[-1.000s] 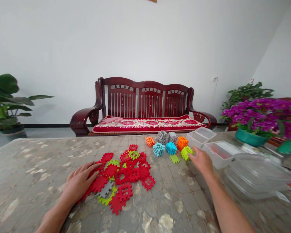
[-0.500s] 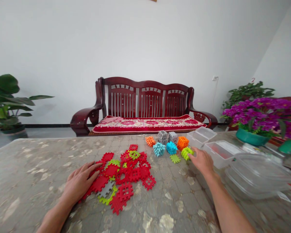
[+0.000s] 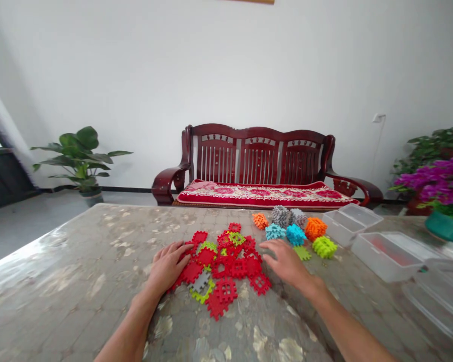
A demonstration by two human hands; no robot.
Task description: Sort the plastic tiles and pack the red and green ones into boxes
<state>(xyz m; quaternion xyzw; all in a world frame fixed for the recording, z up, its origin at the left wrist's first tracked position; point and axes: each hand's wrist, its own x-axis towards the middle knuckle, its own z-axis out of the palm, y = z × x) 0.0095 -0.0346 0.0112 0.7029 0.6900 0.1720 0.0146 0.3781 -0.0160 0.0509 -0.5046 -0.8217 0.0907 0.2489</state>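
A loose pile of red interlocking plastic tiles (image 3: 239,268) lies on the table, with a few lime-green tiles (image 3: 236,238) and a grey tile (image 3: 201,282) mixed in. My left hand (image 3: 169,266) rests at the pile's left edge, fingers stretched out over the red tiles there. Just right of the pile is my right hand (image 3: 290,264), fingers apart and holding nothing. Beyond it stand tiles grouped by colour: a lime-green stack (image 3: 324,247), a blue stack (image 3: 296,235), a light blue stack (image 3: 275,232) and a large orange stack (image 3: 316,229). A single green tile (image 3: 302,253) lies beside them.
Behind these are a dark grey stack (image 3: 280,216), a pale grey stack (image 3: 298,218) and a small orange stack (image 3: 260,221). Clear plastic boxes (image 3: 387,256) stand at the right, near a teal flower pot (image 3: 447,227). A wooden bench (image 3: 258,156) is past the table.
My right hand has come away from the lime-green stack and moved left to the tile pile. My left hand stays at the pile's edge. The camera has turned left.
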